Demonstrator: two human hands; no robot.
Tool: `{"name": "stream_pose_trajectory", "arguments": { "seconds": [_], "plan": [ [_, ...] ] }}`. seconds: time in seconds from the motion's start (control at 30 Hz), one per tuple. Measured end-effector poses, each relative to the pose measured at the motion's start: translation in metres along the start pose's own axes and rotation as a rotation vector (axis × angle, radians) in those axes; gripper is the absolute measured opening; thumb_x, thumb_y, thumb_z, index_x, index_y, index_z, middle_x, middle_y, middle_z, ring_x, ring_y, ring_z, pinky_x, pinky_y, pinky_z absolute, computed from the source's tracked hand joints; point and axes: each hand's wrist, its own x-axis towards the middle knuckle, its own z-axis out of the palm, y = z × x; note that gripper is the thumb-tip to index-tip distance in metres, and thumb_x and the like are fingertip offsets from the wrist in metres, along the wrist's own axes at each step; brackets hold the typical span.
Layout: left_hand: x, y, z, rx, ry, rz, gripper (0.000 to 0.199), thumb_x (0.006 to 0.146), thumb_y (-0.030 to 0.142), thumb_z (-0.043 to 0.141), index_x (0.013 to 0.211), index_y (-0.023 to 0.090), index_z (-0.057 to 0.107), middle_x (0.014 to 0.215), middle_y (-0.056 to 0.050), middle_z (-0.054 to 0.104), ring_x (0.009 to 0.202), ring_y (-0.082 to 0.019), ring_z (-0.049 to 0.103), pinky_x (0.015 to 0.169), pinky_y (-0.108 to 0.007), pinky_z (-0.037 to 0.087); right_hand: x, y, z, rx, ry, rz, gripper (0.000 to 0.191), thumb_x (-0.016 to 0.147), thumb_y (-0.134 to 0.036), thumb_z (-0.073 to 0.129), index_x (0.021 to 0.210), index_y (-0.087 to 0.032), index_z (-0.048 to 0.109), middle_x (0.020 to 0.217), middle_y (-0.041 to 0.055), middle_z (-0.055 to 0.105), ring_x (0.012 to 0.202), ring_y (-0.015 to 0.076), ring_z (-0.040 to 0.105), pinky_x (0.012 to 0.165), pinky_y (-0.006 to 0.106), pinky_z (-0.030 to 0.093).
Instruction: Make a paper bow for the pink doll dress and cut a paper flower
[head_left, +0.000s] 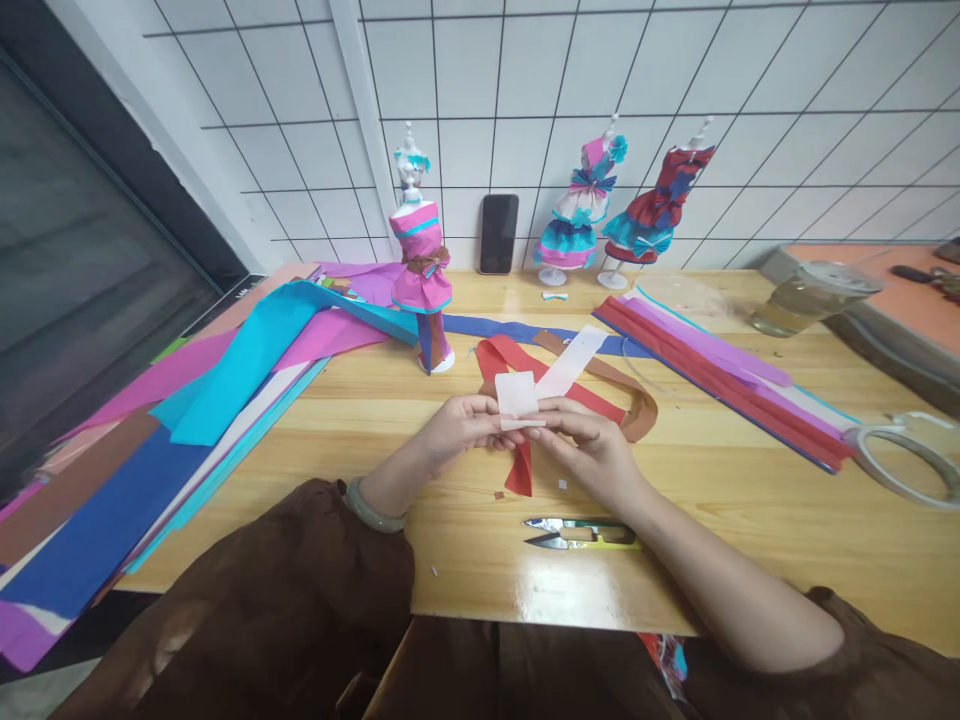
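Observation:
Both hands meet over the middle of the table, pinching a small white paper strip [517, 393]. My left hand [466, 428] has its fingers closed at the strip's lower left edge. My right hand [581, 440] grips the lower right side, where a narrow folded edge shows. A longer white strip [574, 360] slants up to the right behind the right fingers; whether it joins the held piece is hidden. Beneath and behind the hands lie a red strip [555, 372] and a curled brown strip [637, 412]. Thread snips [581, 534] rest in front of the right hand.
Small dressed mannequins [421, 260] stand at the back near a phone [499, 234]. Coloured strips [240, 350] spread at left; more strips [720, 375] lie at right. A tape roll [904, 465] and a cup [814, 298] are at far right.

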Motion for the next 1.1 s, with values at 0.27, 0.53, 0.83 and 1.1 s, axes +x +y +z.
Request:
{"name": "stream_pose_trajectory", "arguments": {
  "seconds": [0.27, 0.53, 0.83, 1.1],
  "plan": [
    [0.0007, -0.0022, 0.0003, 0.087, -0.029, 0.013, 0.027, 0.068, 0.032, 0.067, 0.081, 0.008, 0.066, 0.074, -0.011, 0.068, 0.063, -0.014, 0.061, 0.065, -0.028, 0.044, 0.001, -0.0006, -0.0002, 0.158, 0.031, 0.155, 0.013, 0.078, -0.031, 0.06, 0.078, -0.021, 0.069, 0.087, 0.0061, 0.064, 0.083, 0.0189, 0.059, 0.075, 0.033, 0.047],
    [0.0013, -0.0052, -0.0015, 0.081, -0.049, 0.007, 0.028, 0.071, 0.031, 0.063, 0.086, 0.007, 0.066, 0.077, -0.013, 0.069, 0.065, -0.015, 0.062, 0.068, -0.03, 0.045, 0.0021, 0.0017, 0.0005, 0.234, 0.064, 0.328, 0.019, 0.073, -0.034, 0.065, 0.073, -0.015, 0.065, 0.064, 0.0017, 0.062, 0.052, 0.0101, 0.051, 0.05, 0.024, 0.042],
    [-0.0001, -0.0048, 0.0, 0.15, -0.043, 0.035, 0.025, 0.072, 0.031, 0.062, 0.079, 0.007, 0.066, 0.078, -0.013, 0.069, 0.066, -0.015, 0.061, 0.068, -0.029, 0.045, 0.0017, 0.0028, 0.0018, 0.329, 0.12, 0.421, 0.021, 0.065, -0.032, 0.072, 0.074, -0.014, 0.062, 0.056, -0.0015, 0.059, 0.046, 0.008, 0.051, 0.047, 0.021, 0.041],
    [0.0012, -0.0038, 0.0, 0.19, -0.044, 0.077, 0.024, 0.072, 0.028, 0.062, 0.085, 0.008, 0.064, 0.082, -0.013, 0.068, 0.067, -0.014, 0.06, 0.063, -0.027, 0.045, 0.0026, 0.006, 0.0009, 0.322, 0.12, 0.416, 0.022, 0.065, -0.033, 0.071, 0.075, -0.015, 0.061, 0.058, -0.0012, 0.06, 0.046, 0.0088, 0.052, 0.047, 0.022, 0.043]
  ]
}}
